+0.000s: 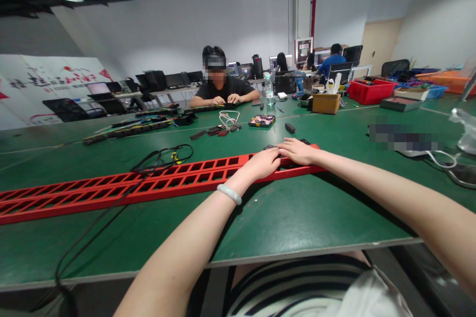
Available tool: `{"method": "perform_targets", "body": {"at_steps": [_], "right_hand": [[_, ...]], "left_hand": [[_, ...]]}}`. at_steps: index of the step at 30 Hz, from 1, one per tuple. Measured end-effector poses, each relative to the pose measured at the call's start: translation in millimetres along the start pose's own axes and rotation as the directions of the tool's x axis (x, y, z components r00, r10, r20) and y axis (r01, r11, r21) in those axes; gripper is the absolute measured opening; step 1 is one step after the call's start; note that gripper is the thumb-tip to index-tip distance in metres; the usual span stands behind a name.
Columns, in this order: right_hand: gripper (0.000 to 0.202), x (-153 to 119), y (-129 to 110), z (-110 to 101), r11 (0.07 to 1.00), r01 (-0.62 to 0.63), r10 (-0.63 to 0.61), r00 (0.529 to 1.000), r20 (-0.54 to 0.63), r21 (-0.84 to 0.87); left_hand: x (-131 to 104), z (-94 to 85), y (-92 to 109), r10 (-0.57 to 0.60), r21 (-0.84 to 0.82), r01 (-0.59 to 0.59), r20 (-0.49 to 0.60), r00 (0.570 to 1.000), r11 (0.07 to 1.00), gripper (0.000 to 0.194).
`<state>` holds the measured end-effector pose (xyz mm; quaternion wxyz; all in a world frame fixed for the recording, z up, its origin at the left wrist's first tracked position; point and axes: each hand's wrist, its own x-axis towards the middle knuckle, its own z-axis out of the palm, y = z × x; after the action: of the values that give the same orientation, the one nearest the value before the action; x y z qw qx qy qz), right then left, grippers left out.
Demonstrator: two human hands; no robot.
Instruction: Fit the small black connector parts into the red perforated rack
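A long red slotted frame (201, 172) lies across the table, with two rows of openings. My left hand (263, 162), a pale bangle on its wrist, rests on the frame near its right end with fingers bent and drawn together. Against its fingertips, my right hand (299, 152) lies over the same end, its fingers close together and curved downward. Whatever is between the fingertips is hidden. A small dark piece (305, 141) shows just behind my right hand. Black cable (148, 162) crosses the frame's middle and trails toward the table's near edge.
Across the green table (316, 213) sits a person (226, 90) handling dark parts. Beyond the frame are a small tray (262, 121), a black block (290, 128), white cord (229, 119) and a bottle (268, 90). Cable bundles (130, 129) lie left; a red bin (370, 91) stands right.
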<state>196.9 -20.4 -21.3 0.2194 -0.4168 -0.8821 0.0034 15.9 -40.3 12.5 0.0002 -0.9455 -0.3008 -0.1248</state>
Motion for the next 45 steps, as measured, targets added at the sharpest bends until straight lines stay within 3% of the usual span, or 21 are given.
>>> {"method": "perform_targets", "body": {"at_steps": [32, 35, 39, 45], "right_hand": [[0.048, 1.8, -3.5, -0.1, 0.974, -0.039, 0.054, 0.996, 0.064, -0.223], [0.046, 1.6, -6.1, -1.8, 0.973, -0.046, 0.064, 0.995, 0.073, -0.227], [0.046, 1.0, -7.6, -2.5, 0.97, -0.031, 0.05, 0.996, 0.075, -0.239], [0.048, 1.3, -6.1, -0.6, 0.967, -0.001, 0.015, 0.999, 0.052, -0.254]], "left_hand": [[-0.4, 1.4, 0.3, 0.032, -0.023, -0.033, -0.037, 0.999, 0.999, 0.036], [-0.8, 7.4, -5.2, -0.05, 0.035, 0.052, -0.066, 0.997, 0.998, 0.033], [-0.6, 15.7, -15.7, -0.235, 0.085, 0.255, -0.196, 0.952, 0.963, 0.034], [1.8, 19.3, -25.4, -0.301, 0.094, 0.309, -0.09, 0.949, 0.946, 0.041]]}}
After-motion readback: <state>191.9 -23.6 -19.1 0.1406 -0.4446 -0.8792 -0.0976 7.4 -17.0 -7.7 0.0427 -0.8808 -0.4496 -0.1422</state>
